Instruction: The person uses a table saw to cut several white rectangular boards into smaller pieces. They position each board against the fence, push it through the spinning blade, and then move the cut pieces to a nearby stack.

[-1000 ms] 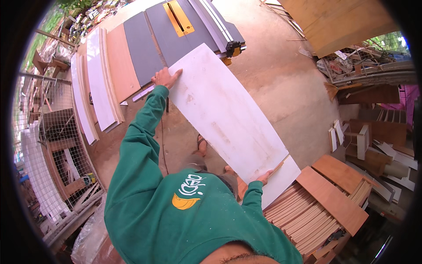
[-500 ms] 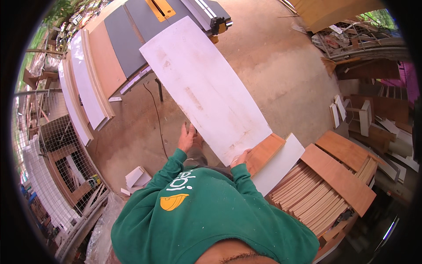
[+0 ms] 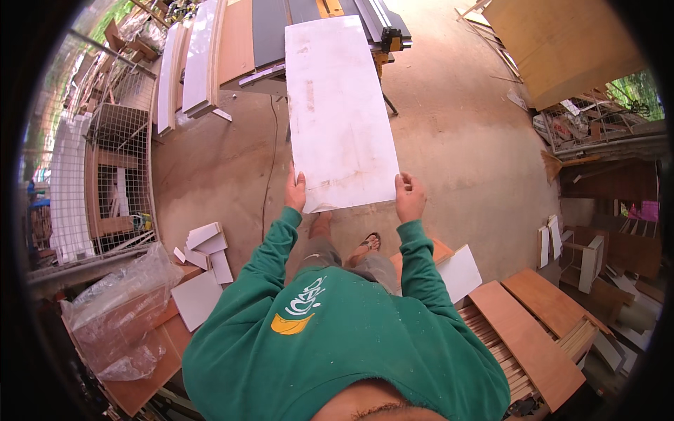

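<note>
on my side of the grey table [image 3: 269, 28], the near end of the white board [image 3: 340, 116] has swung before me; it points straight at the table, looking squared up. my left hand [image 3: 295, 192] grips its left edge, closed; my right hand [image 3: 411, 199] touches the right edge, grip tightness unclear. the far end overlaps the table.

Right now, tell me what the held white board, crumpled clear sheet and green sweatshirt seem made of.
White board: perhaps coated wood panel, matte, stiff and flat; core unclear. Clear sheet: likely plastic film, glossy, crumpled and see-through. Green sweatshirt: probably knit fabric, matte, softly creased.
</note>
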`<action>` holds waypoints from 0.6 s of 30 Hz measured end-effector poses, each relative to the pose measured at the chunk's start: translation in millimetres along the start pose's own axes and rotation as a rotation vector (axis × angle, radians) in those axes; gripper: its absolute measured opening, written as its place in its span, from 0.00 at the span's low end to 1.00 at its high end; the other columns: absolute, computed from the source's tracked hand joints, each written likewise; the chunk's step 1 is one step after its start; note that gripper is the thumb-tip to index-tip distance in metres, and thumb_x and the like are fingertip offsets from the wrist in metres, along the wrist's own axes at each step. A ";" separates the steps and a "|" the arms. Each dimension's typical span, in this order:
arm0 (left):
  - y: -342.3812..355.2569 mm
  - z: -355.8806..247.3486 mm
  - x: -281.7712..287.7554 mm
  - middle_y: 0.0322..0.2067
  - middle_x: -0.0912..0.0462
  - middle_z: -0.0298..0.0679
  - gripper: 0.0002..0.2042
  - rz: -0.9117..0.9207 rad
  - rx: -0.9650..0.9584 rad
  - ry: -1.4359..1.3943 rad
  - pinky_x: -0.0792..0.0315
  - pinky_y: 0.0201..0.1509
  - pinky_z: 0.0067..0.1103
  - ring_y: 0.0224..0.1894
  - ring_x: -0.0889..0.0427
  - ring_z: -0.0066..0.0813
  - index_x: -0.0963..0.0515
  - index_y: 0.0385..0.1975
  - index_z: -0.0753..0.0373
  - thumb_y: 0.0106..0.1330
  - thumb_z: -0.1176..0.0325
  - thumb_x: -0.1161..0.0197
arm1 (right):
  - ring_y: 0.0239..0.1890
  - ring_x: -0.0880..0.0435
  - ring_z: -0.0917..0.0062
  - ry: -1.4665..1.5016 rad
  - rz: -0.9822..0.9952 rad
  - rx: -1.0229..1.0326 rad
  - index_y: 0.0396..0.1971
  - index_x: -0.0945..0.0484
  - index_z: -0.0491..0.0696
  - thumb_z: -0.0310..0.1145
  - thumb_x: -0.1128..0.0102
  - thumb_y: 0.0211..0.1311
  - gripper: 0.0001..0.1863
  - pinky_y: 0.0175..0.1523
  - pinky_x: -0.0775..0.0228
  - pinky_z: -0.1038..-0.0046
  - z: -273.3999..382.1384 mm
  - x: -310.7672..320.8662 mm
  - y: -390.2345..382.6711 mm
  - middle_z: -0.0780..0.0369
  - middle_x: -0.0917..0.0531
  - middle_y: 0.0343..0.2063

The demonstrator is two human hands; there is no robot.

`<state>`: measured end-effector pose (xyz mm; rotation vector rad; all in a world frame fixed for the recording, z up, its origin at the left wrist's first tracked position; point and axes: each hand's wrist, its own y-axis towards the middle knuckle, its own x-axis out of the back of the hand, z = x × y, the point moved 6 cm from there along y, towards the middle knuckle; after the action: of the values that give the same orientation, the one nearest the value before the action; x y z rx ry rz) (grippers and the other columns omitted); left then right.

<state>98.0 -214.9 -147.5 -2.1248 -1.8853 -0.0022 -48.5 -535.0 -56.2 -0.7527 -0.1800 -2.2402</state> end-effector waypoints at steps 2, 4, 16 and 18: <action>8.0 -16.4 -11.5 0.68 0.30 0.48 0.27 0.044 0.003 -0.056 0.38 0.70 0.25 0.68 0.31 0.34 0.44 0.74 0.64 0.79 0.63 0.49 | 0.43 0.14 0.70 -0.056 0.024 0.062 0.57 0.22 0.40 0.42 0.39 0.69 0.24 0.51 0.25 0.71 -44.8 -8.9 50.7 0.53 0.12 0.44; 5.8 -17.5 -15.3 0.68 0.30 0.49 0.27 0.049 0.019 -0.044 0.38 0.71 0.25 0.68 0.31 0.35 0.43 0.74 0.64 0.79 0.62 0.49 | 0.48 0.14 0.68 0.134 0.343 -0.030 0.63 0.27 0.41 0.42 0.39 0.70 0.28 0.56 0.26 0.70 -68.3 -40.2 81.2 0.51 0.14 0.49; -2.2 19.1 -26.8 0.66 0.28 0.52 0.27 0.023 -0.026 0.056 0.36 0.69 0.28 0.66 0.28 0.40 0.40 0.73 0.61 0.77 0.60 0.46 | 0.52 0.15 0.70 0.362 0.198 -0.105 0.57 0.20 0.43 0.35 0.36 0.66 0.22 0.59 0.26 0.67 -125.1 -32.8 33.4 0.51 0.14 0.50; -2.1 27.4 -22.4 0.65 0.27 0.52 0.27 -0.008 -0.028 0.081 0.35 0.69 0.28 0.66 0.27 0.41 0.40 0.73 0.60 0.77 0.60 0.46 | 0.53 0.16 0.69 0.057 0.329 -0.215 0.57 0.21 0.39 0.39 0.34 0.65 0.25 0.59 0.27 0.69 -121.1 -24.6 34.2 0.50 0.15 0.52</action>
<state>87.5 -230.4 -177.6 -2.1022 -1.8582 -0.1150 -67.2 -585.7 -172.5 -0.7686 0.2033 -1.9813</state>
